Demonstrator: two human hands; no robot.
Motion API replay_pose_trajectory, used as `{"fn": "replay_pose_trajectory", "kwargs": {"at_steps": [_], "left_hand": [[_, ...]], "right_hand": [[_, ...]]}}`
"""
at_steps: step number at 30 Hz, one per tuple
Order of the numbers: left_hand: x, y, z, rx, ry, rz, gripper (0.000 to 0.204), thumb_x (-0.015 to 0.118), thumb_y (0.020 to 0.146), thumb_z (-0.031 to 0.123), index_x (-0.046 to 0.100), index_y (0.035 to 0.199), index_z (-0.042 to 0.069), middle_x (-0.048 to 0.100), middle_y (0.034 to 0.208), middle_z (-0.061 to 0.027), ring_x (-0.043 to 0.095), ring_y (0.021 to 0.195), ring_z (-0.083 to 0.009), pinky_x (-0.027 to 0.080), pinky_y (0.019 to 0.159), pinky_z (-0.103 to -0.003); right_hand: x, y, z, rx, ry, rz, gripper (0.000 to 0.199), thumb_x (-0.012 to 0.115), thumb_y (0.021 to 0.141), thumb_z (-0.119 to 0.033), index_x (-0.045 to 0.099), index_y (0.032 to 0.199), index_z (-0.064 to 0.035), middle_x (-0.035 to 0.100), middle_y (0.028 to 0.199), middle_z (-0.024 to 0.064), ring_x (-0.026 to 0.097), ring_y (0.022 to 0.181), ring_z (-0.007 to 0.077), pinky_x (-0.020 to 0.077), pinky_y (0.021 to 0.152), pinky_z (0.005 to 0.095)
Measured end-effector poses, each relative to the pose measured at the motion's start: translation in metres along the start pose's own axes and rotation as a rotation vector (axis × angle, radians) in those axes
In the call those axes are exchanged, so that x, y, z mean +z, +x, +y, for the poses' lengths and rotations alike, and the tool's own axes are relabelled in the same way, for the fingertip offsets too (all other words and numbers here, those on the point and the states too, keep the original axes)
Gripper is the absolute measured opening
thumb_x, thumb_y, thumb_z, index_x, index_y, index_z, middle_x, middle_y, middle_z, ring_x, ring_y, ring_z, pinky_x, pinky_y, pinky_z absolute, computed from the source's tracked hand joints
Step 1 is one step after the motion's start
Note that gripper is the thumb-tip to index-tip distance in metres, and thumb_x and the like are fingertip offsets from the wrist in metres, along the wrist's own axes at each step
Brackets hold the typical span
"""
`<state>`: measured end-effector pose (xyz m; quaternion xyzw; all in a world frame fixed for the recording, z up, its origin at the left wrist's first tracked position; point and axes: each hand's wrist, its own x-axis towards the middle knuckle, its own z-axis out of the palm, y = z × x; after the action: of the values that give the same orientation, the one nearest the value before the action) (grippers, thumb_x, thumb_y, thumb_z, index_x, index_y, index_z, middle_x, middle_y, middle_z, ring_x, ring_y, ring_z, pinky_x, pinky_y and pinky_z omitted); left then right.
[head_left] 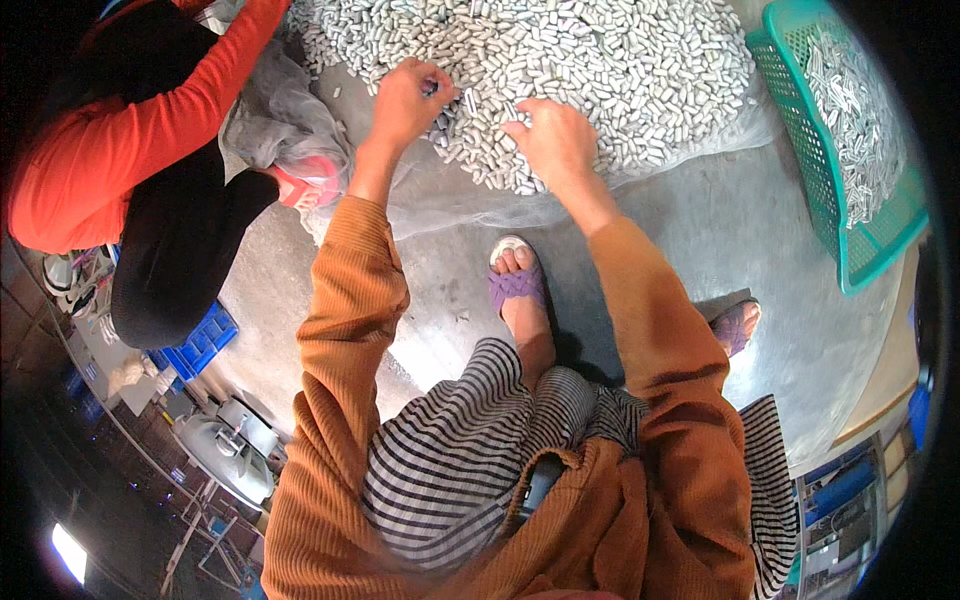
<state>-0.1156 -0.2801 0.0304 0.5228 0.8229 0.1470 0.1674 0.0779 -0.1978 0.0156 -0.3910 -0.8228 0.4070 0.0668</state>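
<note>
A wide heap of small silvery-grey cylindrical pieces (pixel 620 70) lies in front of me on a sheet of thin mesh netting (pixel 480 210). Over the heap's near left edge is my left hand (pixel 402 105), its fingers curled closed. Something small, dark and purplish shows at those fingers, too small to name. To its right, my right hand (pixel 560 142) pinches thumb and forefinger together low over the pieces. A small silvery cylinder (pixel 520 115) shows at that pinch. Both hands are apart from each other.
A green perforated plastic basket (pixel 815 170) with more silvery pieces stands at the right. Close on my left crouches another person in a red sleeve (pixel 150 150), beside bunched grey netting (pixel 275 115). A blue crate (pixel 205 340) and a metal-framed machine (pixel 225 450) are at the lower left.
</note>
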Motion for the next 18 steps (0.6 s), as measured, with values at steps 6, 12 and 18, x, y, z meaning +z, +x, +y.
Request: {"fn": "replay_pose_trajectory", "kwargs": {"at_steps": [6, 12, 18], "left_hand": [[-0.007, 0.014, 0.011, -0.078, -0.202, -0.091, 0.018, 0.063, 0.082, 0.016, 0.062, 0.097, 0.006, 0.066, 0.078, -0.0097, 0.064, 0.066, -0.0178, 0.05, 0.064, -0.029], [0.015, -0.003, 0.022, -0.04, 0.005, -0.036, 0.028, 0.073, 0.071, 0.016, 0.062, 0.093, 0.003, 0.064, 0.074, -0.0133, 0.063, 0.069, -0.0256, 0.05, 0.065, -0.035], [0.016, -0.01, 0.016, -0.099, -0.158, -0.015, 0.031, 0.069, 0.074, 0.013, 0.063, 0.103, 0.009, 0.066, 0.078, -0.012, 0.064, 0.068, -0.023, 0.051, 0.065, -0.033]], "right_hand": [[0.005, 0.019, -0.003, 0.074, -0.218, -0.132, 0.022, 0.068, 0.075, -0.027, 0.069, 0.086, -0.0087, 0.066, 0.077, 0.0153, 0.064, 0.075, 0.0342, 0.0501, 0.067, 0.0427], [-0.086, 0.001, 0.022, -0.077, 0.338, -0.091, 0.02, 0.068, 0.077, -0.025, 0.069, 0.084, -0.0067, 0.067, 0.078, 0.0106, 0.064, 0.069, 0.0227, 0.0494, 0.065, 0.0346], [-0.292, 0.004, 0.085, 0.177, -0.316, 0.595, 0.04, 0.064, 0.083, -0.037, 0.064, 0.113, -0.0105, 0.067, 0.1, 0.0085, 0.061, 0.093, 0.0164, 0.0452, 0.08, 0.0288]]}}
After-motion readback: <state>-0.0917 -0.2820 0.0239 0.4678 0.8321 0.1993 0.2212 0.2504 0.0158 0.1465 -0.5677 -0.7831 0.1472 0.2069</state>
